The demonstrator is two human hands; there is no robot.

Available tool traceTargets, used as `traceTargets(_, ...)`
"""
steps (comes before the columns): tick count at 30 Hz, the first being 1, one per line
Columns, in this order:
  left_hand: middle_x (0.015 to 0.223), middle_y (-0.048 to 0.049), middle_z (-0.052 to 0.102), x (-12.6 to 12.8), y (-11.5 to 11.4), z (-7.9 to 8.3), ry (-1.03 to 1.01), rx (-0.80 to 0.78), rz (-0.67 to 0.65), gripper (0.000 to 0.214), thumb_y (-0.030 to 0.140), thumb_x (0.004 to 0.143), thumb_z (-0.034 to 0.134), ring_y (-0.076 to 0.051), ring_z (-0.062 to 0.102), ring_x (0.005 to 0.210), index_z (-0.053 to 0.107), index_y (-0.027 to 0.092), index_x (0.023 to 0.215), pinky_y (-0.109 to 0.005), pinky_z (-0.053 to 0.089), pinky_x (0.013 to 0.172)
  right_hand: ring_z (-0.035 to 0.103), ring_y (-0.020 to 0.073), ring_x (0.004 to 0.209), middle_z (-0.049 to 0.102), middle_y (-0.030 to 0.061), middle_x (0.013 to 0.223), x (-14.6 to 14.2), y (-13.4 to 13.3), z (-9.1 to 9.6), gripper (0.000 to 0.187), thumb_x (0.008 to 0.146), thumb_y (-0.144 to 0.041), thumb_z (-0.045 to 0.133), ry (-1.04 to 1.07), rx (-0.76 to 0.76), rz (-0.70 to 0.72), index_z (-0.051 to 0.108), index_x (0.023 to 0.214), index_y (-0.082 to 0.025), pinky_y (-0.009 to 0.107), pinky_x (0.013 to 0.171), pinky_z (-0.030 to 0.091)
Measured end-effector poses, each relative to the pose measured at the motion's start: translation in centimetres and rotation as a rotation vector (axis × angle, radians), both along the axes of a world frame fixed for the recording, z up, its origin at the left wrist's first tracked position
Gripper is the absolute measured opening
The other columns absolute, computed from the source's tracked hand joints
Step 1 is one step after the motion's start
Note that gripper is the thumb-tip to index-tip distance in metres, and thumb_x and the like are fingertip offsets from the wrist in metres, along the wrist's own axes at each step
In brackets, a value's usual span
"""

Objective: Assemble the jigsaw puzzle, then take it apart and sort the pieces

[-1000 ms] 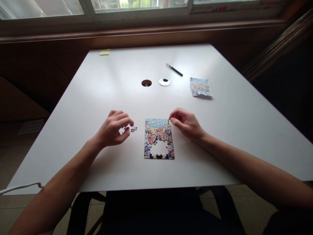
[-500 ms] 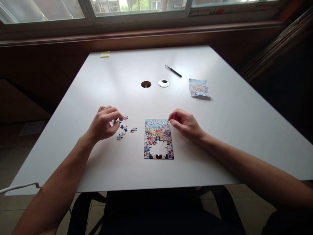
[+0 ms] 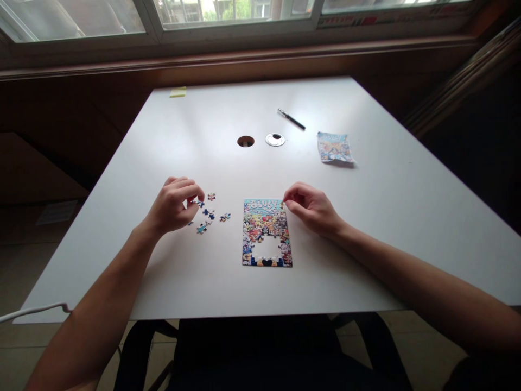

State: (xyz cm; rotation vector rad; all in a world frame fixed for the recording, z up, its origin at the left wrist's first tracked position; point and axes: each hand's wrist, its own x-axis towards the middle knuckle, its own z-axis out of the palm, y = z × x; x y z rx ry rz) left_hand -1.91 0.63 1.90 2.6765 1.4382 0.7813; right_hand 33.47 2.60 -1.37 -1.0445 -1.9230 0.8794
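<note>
A partly assembled jigsaw puzzle (image 3: 265, 220) with a crowded cartoon picture lies flat on the white table, an open gap in its lower middle. At its upper right corner, my right hand (image 3: 311, 209) has thumb and forefinger closed on the edge. Several loose jigsaw pieces (image 3: 208, 214) are scattered to the left of the puzzle. My left hand (image 3: 175, 203) hovers beside and partly over them, fingers curled and thumb apart from the forefinger, with no piece clearly held. It hides some of the pieces.
Farther back are a round hole (image 3: 246, 142) in the table (image 3: 134, 146), its metal cover (image 3: 275, 139) and a black pen (image 3: 291, 119). A crumpled printed wrapper (image 3: 334, 147) lies at the right. A yellow sticky note (image 3: 178, 92) is at the far left edge, and a white cable (image 3: 36, 311) crosses the near left corner.
The whole view has shifted slightly. My left hand's thumb and forefinger look a little closer together over the loose pieces; my right hand stays at the puzzle's corner.
</note>
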Motion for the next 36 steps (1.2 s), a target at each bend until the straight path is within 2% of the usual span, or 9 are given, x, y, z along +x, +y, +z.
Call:
traceTargets(6, 0.069, 0.0007, 0.058, -0.1, 0.2, -0.4, 0.041, -0.025, 0.025, 0.018, 0.010, 0.073, 0.054, -0.018, 0.055, 0.071, 0.066, 0.021, 0.081, -0.037, 0.042, 0.083, 0.048, 0.0142, 0.067, 0.056, 0.0017, 0.078, 0.1, 0.0, -0.1, 0.005, 0.084, -0.021, 0.060, 0.005, -0.007, 0.001, 0.064, 0.083, -0.019, 0.030, 0.061, 0.040)
traceTargets(10, 0.092, -0.0041, 0.068, 0.0, 0.5, -1.2, 0.071, -0.021, 0.099, 0.018, 0.021, 0.085, 0.059, -0.023, 0.058, 0.090, 0.072, 0.023, 0.096, -0.039, 0.044, 0.088, 0.049, 0.0146, 0.068, 0.057, 0.0022, 0.079, 0.1, 0.0, -0.2, 0.005, 0.084, -0.021, 0.060, -0.003, -0.005, 0.002, 0.065, 0.084, -0.019, 0.030, 0.061, 0.041)
traceTargets(14, 0.111, -0.0071, 0.068, 0.3, 0.6, -2.1, 0.118, -0.040, 0.171, 0.020, 0.033, 0.090, 0.061, -0.028, 0.055, 0.107, 0.074, 0.025, 0.103, -0.045, 0.040, 0.093, 0.049, 0.0148, 0.068, 0.058, 0.0025, 0.079, 0.0, 0.0, -0.1, 0.005, 0.083, -0.021, 0.060, -0.005, 0.001, 0.004, 0.065, 0.083, -0.019, 0.030, 0.061, 0.041)
traceTargets(21, 0.104, -0.0053, 0.072, 0.5, 0.7, -2.5, 0.081, -0.034, 0.163, 0.014, 0.033, 0.093, 0.062, -0.027, 0.057, 0.105, 0.073, 0.026, 0.096, -0.046, 0.036, 0.090, 0.049, 0.0153, 0.069, 0.058, 0.0030, 0.080, -0.1, -0.1, 0.0, 0.005, 0.083, -0.020, 0.061, -0.010, 0.010, 0.005, 0.066, 0.083, -0.020, 0.030, 0.062, 0.042)
traceTargets(26, 0.106, -0.0041, 0.072, 1.0, 0.6, -2.4, 0.063, -0.088, 0.176, 0.012, 0.027, 0.094, 0.059, -0.027, 0.058, 0.105, 0.069, 0.024, 0.090, -0.046, 0.035, 0.093, 0.049, 0.0154, 0.070, 0.059, 0.0032, 0.081, 0.0, -0.1, -0.1, 0.005, 0.083, -0.019, 0.061, -0.017, 0.014, 0.009, 0.066, 0.084, -0.019, 0.030, 0.062, 0.042)
traceTargets(29, 0.114, -0.0049, 0.070, 1.3, 0.5, -2.3, 0.045, -0.119, 0.188, 0.008, 0.026, 0.093, 0.060, -0.028, 0.057, 0.111, 0.067, 0.023, 0.095, -0.046, 0.035, 0.094, 0.049, 0.0155, 0.070, 0.059, 0.0033, 0.081, -0.1, -0.1, 0.0, 0.005, 0.083, -0.019, 0.061, -0.019, 0.017, 0.010, 0.066, 0.084, -0.019, 0.030, 0.062, 0.042)
traceTargets(32, 0.122, -0.0070, 0.067, 1.4, 0.4, -2.4, 0.052, -0.108, 0.218, 0.016, 0.031, 0.092, 0.062, -0.031, 0.053, 0.116, 0.068, 0.024, 0.105, -0.047, 0.034, 0.094, 0.049, 0.0154, 0.070, 0.059, 0.0033, 0.082, 0.0, -0.1, -0.1, 0.006, 0.082, -0.019, 0.060, -0.019, 0.016, 0.011, 0.066, 0.084, -0.019, 0.030, 0.062, 0.042)
traceTargets(36, 0.118, -0.0069, 0.067, 1.3, 0.4, -2.6, 0.038, -0.123, 0.212, 0.014, 0.032, 0.094, 0.058, -0.031, 0.052, 0.115, 0.070, 0.024, 0.098, -0.048, 0.033, 0.093, 0.049, 0.0153, 0.070, 0.059, 0.0031, 0.082, 0.0, -0.1, -0.1, 0.006, 0.082, -0.018, 0.060, -0.017, 0.017, 0.014, 0.066, 0.084, -0.019, 0.030, 0.062, 0.042)
